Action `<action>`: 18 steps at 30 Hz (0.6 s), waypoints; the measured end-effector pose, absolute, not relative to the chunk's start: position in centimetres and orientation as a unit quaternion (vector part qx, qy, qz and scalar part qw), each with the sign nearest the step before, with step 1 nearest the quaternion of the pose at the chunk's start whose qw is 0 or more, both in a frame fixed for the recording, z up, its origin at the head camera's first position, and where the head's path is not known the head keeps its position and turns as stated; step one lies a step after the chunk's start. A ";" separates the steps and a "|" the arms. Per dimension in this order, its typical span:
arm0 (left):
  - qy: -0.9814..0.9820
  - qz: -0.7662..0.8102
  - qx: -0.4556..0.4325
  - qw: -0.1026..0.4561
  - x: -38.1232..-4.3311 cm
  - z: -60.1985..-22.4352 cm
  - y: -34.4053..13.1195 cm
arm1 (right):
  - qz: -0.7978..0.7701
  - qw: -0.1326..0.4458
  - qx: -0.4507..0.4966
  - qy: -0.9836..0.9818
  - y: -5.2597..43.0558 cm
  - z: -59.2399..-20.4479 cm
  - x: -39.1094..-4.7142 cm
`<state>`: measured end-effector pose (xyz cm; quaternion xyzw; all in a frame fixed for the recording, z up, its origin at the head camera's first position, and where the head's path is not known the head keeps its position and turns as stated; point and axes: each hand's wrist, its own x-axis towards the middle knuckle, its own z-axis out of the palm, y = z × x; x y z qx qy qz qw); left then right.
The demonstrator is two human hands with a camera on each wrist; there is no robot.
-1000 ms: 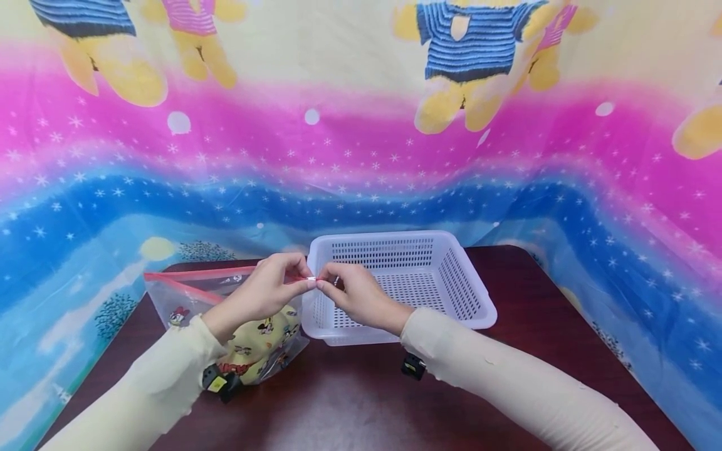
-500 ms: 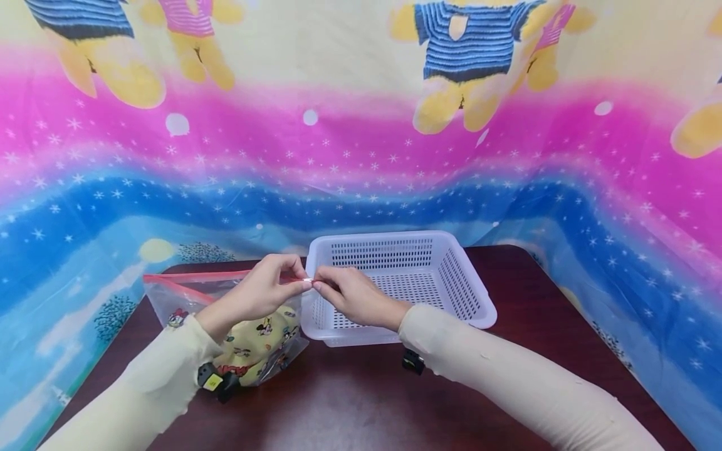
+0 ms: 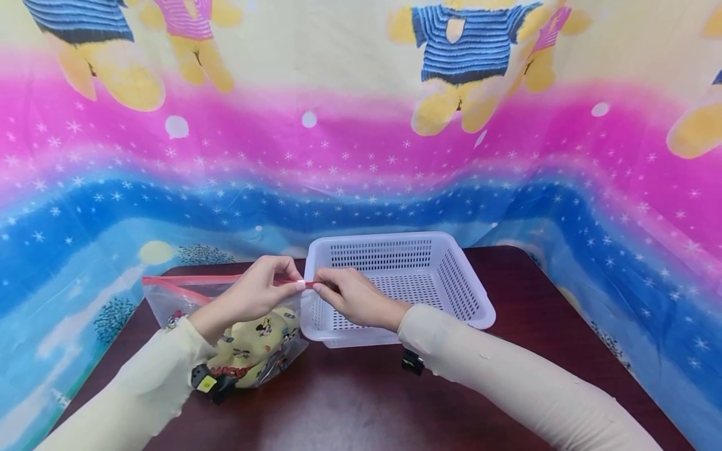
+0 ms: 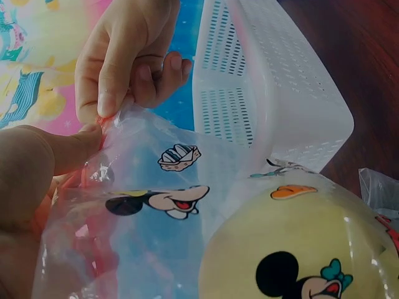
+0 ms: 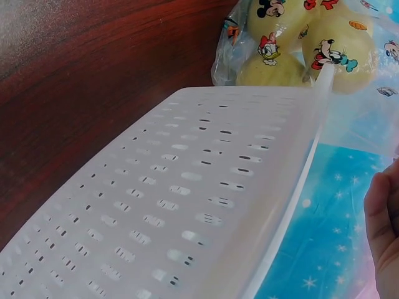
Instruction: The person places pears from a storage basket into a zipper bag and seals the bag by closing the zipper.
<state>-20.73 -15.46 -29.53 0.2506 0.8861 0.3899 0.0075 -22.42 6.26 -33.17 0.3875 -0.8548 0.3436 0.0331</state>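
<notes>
A clear zip bag (image 3: 262,341) printed with cartoon figures stands on the table, left of centre. Inside it are several round, pale yellow things (image 4: 255,243), of a kind I cannot tell. My left hand (image 3: 251,297) pinches the small white slider (image 3: 301,284) on the bag's red zip strip (image 3: 192,277). Just to its right, the thumb and forefinger of my right hand (image 3: 355,299) pinch the end of that strip. The strip gapes at the bag's left part. Only part of the right hand (image 5: 383,224) shows in the right wrist view.
A white perforated plastic basket (image 3: 397,338) stands right beside the bag, behind my right hand. Both rest on a dark red-brown wooden table (image 3: 361,401). A cartoon-printed cloth (image 3: 361,156) hangs around the table's back and sides.
My left hand has shifted slightly left with the white slider, and a short length of red strip now shows between my hands. The right hand stays almost in place.
</notes>
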 end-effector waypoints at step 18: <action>0.890 0.392 0.233 0.009 -20.7 -29.6 -16.3 | 0.344 0.034 0.381 -0.858 6.2 -33.4 -22.5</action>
